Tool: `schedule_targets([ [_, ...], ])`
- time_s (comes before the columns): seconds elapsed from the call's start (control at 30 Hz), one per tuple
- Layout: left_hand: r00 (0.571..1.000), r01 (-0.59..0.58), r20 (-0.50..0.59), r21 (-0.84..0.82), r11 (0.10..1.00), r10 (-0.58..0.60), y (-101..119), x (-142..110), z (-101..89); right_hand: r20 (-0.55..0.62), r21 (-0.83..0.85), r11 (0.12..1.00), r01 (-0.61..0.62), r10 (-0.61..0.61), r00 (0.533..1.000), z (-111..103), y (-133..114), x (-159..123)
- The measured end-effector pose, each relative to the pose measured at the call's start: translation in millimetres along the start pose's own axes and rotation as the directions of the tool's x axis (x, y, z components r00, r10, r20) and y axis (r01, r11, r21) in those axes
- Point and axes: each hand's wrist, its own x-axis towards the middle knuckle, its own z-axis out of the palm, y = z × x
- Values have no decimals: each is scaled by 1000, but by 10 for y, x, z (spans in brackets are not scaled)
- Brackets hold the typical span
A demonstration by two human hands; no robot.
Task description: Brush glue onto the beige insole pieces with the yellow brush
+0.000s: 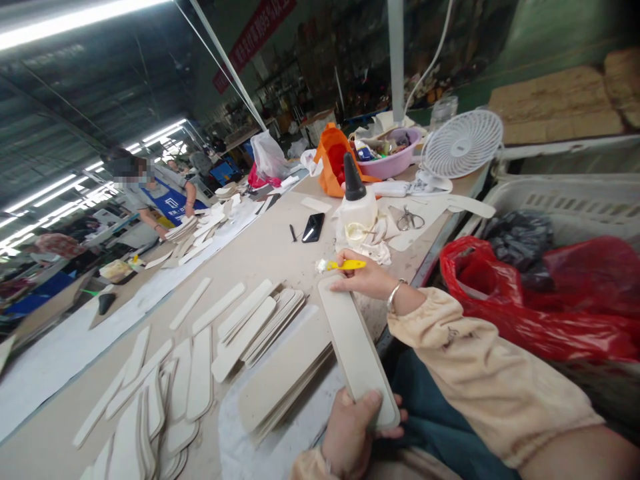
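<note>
My left hand (pixel 353 423) grips the near end of a long off-white strip (pixel 357 347) with rounded corners, thumb on top and fingers beneath. My right hand (pixel 367 275) pinches the far end of the same strip and also holds a small yellow-handled brush (pixel 350 265). The brush's bristles are caked with white stuff. Left of the held strip lies a stack of wider pale pieces (pixel 287 377) on white paper. Beyond it is a fanned pile of similar strips (pixel 275 320). More strips (pixel 150 413) lie loosely heaped at the lower left.
A white bottle with a black nozzle (pixel 355 200), scissors (pixel 410 218), a black phone (pixel 313 227), a white fan (pixel 463 147), an orange bag (pixel 334 160) and a purple basin (pixel 387 157) stand farther back. Red plastic bags (pixel 540 300) lie at right. A co-worker (pixel 165 193) handles strips at far left.
</note>
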Motion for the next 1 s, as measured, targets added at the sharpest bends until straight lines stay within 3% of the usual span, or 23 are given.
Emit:
schedule_targets([
  [0.17,982,113,161,-65,991,-102,102,-89,-51,-21,27,1000,9,-8,1000,-25,41,4],
  [0.6,990,98,107,-47,994,-93,13,-125,-110,-11,9,1000,7,-7,1000,-21,72,-4],
  [0.8,989,-60,128,-75,995,70,2,-65,-62,-7,-21,1000,16,-16,1000,17,-9,-54],
  [1.0,973,-221,-74,-44,974,218,93,15,-10,23,-36,999,-7,8,1000,129,-84,-152],
])
